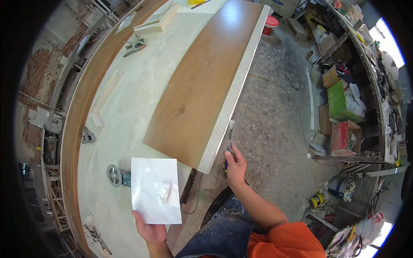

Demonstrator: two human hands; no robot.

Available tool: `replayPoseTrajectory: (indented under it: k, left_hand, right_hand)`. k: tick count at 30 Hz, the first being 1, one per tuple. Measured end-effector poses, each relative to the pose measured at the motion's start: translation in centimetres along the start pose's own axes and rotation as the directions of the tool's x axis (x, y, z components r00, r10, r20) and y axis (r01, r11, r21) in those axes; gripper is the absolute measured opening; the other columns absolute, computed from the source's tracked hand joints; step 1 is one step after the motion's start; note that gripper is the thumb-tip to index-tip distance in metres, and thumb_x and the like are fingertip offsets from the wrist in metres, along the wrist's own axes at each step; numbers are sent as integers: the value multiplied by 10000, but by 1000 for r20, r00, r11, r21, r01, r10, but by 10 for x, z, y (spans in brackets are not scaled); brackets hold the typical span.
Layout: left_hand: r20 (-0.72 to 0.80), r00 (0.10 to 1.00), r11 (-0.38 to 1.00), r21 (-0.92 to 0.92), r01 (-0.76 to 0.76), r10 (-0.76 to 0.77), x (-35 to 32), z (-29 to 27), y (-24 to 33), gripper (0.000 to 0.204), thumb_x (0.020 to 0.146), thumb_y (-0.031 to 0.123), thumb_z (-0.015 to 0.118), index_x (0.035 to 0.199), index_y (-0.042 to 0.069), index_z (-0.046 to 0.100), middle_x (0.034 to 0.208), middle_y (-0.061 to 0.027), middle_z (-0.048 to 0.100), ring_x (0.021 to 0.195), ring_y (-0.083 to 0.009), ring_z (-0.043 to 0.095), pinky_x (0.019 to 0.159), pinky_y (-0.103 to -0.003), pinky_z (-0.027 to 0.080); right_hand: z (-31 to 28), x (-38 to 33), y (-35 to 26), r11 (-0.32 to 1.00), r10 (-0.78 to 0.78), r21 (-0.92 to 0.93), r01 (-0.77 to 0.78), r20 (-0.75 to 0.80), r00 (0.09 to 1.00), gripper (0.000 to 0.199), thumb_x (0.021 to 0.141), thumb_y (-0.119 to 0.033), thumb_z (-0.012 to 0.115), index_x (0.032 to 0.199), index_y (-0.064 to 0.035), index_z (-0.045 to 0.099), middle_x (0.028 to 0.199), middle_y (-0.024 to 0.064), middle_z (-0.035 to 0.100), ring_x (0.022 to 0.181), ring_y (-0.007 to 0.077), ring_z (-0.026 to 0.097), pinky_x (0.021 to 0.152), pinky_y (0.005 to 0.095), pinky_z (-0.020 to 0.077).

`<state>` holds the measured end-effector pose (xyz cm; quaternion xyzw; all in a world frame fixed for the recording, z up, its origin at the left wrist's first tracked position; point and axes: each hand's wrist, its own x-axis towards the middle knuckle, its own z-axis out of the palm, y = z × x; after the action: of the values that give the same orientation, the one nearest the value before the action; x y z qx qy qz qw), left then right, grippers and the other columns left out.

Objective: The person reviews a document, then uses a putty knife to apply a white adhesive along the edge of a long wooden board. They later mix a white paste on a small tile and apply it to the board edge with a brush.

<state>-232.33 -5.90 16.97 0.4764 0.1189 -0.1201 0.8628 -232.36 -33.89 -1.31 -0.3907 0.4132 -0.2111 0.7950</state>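
My left hand point(151, 232) grips the lower edge of a flat white sheet point(148, 176). On that sheet lies a dab of white paste point(164, 191). My right hand point(236, 170) is closed around a putty knife point(230, 134), whose blade points away from me beside the panel's right edge; whether it touches cannot be told. The long brown wood panel point(193, 81) lies on the pale worktable point(124, 99). Along its right side runs a whitish, textured edge strip point(228, 101).
Spring clamps point(137, 44) and pale wood strips point(105, 95) lie on the table. A round metal-disc tool point(115, 175) sits near the sheet. Across the floor stand a cluttered shelf with a green box point(342, 103) and a red bucket point(270, 26). A cable crosses the floor.
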Motion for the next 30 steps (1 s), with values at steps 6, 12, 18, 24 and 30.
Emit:
replayPoseTrajectory:
  k: [6,12,18,24,30]
  left_hand:
    - [36,999,998,-66,-5,8,-9,3,1,700,1085,508,413,1549,-12,354,1567,-148,452,1433,-312,446,1203,-475,330]
    - [30,999,999,-46,-11,12,-7,-1,-1,670,1097,491,386,1531,-19,382,1536,-154,489,1417,-305,470,1197,-463,339]
    - [75,997,997,-68,-30,35,-18,-6,-1,653,1099,478,391,1524,-18,391,1534,-148,491,1410,-294,477,1192,-454,346]
    - [-32,991,991,35,-129,130,-26,-34,-3,635,1095,474,418,1513,-3,414,1522,-136,501,1402,-281,484,1178,-451,368]
    - [-37,992,989,-77,-125,123,-27,-45,10,634,1096,487,408,1519,15,412,1513,-118,511,1400,-280,485,1173,-452,375]
  right_hand:
    - [-17,-54,-58,998,57,33,-59,58,997,451,975,-74,681,1412,-1,591,979,27,680,766,98,624,675,258,517]
    - [-12,-137,-162,611,53,-458,646,837,544,364,899,-92,754,1258,-52,706,987,125,727,797,240,695,715,326,550]
    - [14,-179,-163,411,-35,-509,756,820,572,304,882,-110,751,1183,-71,734,986,124,731,830,322,698,730,375,566]
    - [-10,-168,-162,247,79,-542,803,837,541,352,899,-112,731,1247,-60,705,981,108,745,803,269,711,693,358,557]
    - [-47,-119,-84,920,350,-293,-262,308,885,446,1008,-112,646,1419,28,546,1092,112,713,889,171,698,735,307,562]
